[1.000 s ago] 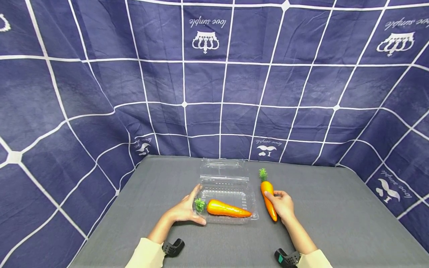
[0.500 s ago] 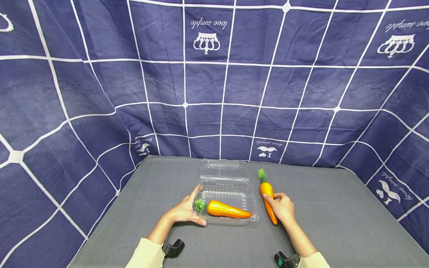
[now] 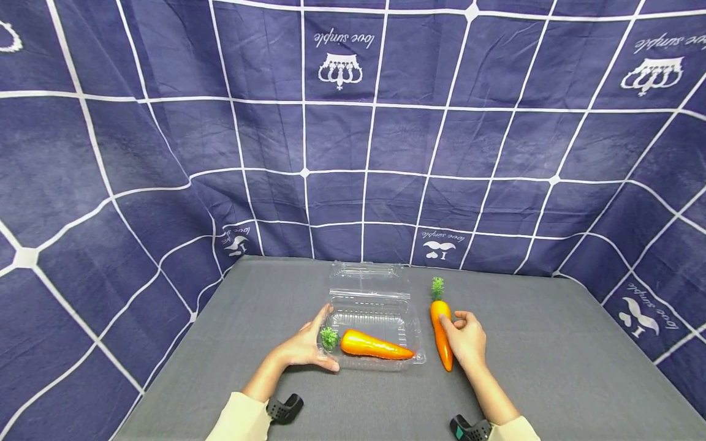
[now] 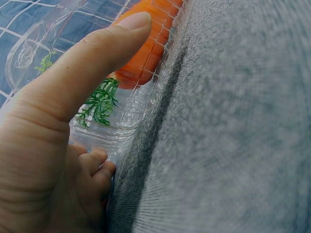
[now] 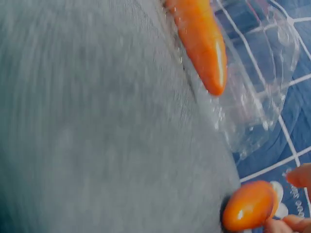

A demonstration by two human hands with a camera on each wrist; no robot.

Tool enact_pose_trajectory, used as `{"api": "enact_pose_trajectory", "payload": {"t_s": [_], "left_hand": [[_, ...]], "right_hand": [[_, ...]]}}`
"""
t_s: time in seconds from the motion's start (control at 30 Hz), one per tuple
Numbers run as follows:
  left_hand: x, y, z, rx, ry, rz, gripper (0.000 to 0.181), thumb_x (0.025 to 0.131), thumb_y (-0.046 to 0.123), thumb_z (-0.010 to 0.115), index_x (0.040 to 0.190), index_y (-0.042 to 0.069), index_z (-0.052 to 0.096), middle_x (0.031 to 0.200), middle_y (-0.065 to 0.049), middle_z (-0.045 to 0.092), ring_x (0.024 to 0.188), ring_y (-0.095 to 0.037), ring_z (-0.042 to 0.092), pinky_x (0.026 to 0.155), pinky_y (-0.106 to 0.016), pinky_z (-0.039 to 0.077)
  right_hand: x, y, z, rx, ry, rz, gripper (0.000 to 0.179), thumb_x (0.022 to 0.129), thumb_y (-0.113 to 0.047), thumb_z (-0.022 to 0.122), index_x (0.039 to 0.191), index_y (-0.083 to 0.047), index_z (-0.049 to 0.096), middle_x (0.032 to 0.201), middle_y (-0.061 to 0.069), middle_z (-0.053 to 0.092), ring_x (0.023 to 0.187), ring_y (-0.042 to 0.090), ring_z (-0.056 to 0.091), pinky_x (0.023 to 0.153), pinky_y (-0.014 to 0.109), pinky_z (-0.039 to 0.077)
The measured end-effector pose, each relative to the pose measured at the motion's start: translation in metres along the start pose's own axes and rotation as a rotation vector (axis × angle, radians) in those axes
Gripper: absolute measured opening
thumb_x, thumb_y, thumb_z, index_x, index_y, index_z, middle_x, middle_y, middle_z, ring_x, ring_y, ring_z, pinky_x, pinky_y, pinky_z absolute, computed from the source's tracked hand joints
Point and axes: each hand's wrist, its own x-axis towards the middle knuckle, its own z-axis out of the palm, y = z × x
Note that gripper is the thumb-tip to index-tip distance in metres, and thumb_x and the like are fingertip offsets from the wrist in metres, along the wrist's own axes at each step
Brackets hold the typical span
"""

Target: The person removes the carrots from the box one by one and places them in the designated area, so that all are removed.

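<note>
Clear plastic clamshell container [image 3: 366,317] stands on the cloth with its lid [image 3: 368,279] folded back. Inside, along the front, lies an orange carrot [image 3: 375,345] with a green leafy top [image 3: 330,337] at the left. My left hand [image 3: 302,349] grips the container's left end, thumb along the front wall and fingers round the side. To the right of the container, a second carrot [image 3: 442,349] rests with leaves pointing away. My right hand [image 3: 469,344] touches its right side with the fingertips; in the right wrist view the thumb [image 5: 300,175] stands apart from this carrot [image 5: 249,206].
Grey cloth [image 3: 551,343] covers the table. Blue curtain [image 3: 397,141] with white grid lines hangs behind and at both sides. Black bands [image 3: 284,408] are on both wrists, below pale sleeves [image 3: 241,419].
The right carrot has turned, its leaves swinging right and its tip left. My right fingers have loosened and spread from it. My left hand and the container stay put.
</note>
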Motion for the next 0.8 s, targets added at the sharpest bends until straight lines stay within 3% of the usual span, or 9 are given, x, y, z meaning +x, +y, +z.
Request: {"api": "enact_pose_trajectory", "payload": {"t_s": [0.1, 0.23, 0.33, 0.57, 0.67, 0.8], "left_hand": [[0.0, 0.0, 0.0, 0.006, 0.0, 0.004, 0.132, 0.058, 0.028, 0.096, 0.154, -0.001, 0.01, 0.157, -0.018, 0.025, 0.136, -0.047, 0.027, 0.106, -0.062, 0.024], [0.0, 0.0, 0.0, 0.0, -0.001, 0.004, 0.132, 0.058, 0.029, 0.095, 0.154, -0.002, 0.01, 0.157, -0.018, 0.026, 0.136, -0.046, 0.027, 0.107, -0.062, 0.024], [0.0, 0.0, 0.001, -0.006, -0.001, 0.007, 0.132, 0.058, 0.029, 0.095, 0.154, -0.002, 0.009, 0.157, -0.018, 0.025, 0.137, -0.046, 0.027, 0.107, -0.061, 0.023], [0.0, 0.0, 0.001, -0.012, -0.005, -0.006, 0.132, 0.058, 0.029, 0.095, 0.154, -0.001, 0.01, 0.158, -0.018, 0.024, 0.137, -0.046, 0.026, 0.107, -0.062, 0.023], [0.0, 0.0, 0.0, -0.009, -0.003, -0.009, 0.132, 0.058, 0.029, 0.095, 0.154, -0.001, 0.01, 0.158, -0.017, 0.025, 0.136, -0.045, 0.028, 0.107, -0.061, 0.024], [-0.001, 0.002, 0.0, -0.009, -0.002, -0.013, 0.132, 0.058, 0.03, 0.095, 0.154, 0.0, 0.011, 0.158, -0.017, 0.025, 0.136, -0.044, 0.029, 0.107, -0.06, 0.025]], "right_hand": [[-0.004, -0.009, 0.003, 0.064, 0.078, -0.053, 0.036, 0.089, -0.022, 0.07, 0.113, 0.004, 0.064, 0.093, 0.016, 0.064, 0.079, 0.025, 0.062, 0.07, 0.031, 0.045], [-0.008, -0.024, 0.009, 0.162, 0.104, -0.105, 0.029, 0.087, -0.015, 0.071, 0.11, 0.002, 0.066, 0.092, 0.013, 0.064, 0.07, 0.009, 0.057, 0.062, 0.018, 0.042], [-0.012, -0.034, 0.016, 0.24, 0.056, -0.146, 0.028, 0.087, -0.013, 0.072, 0.11, 0.001, 0.066, 0.09, 0.01, 0.065, 0.068, 0.003, 0.054, 0.06, 0.015, 0.042], [-0.024, -0.057, 0.03, 0.431, -0.102, -0.239, 0.03, 0.09, -0.01, 0.071, 0.114, 0.005, 0.062, 0.091, 0.01, 0.063, 0.075, 0.006, 0.057, 0.065, 0.016, 0.046], [-0.029, -0.066, 0.036, 0.448, -0.145, -0.283, 0.03, 0.09, -0.01, 0.071, 0.114, 0.006, 0.062, 0.09, 0.01, 0.063, 0.076, 0.009, 0.058, 0.067, 0.018, 0.047], [-0.033, -0.076, 0.043, 0.392, -0.213, -0.326, 0.027, 0.088, -0.011, 0.072, 0.111, 0.002, 0.065, 0.087, 0.004, 0.063, 0.077, 0.011, 0.058, 0.068, 0.021, 0.049]]}}
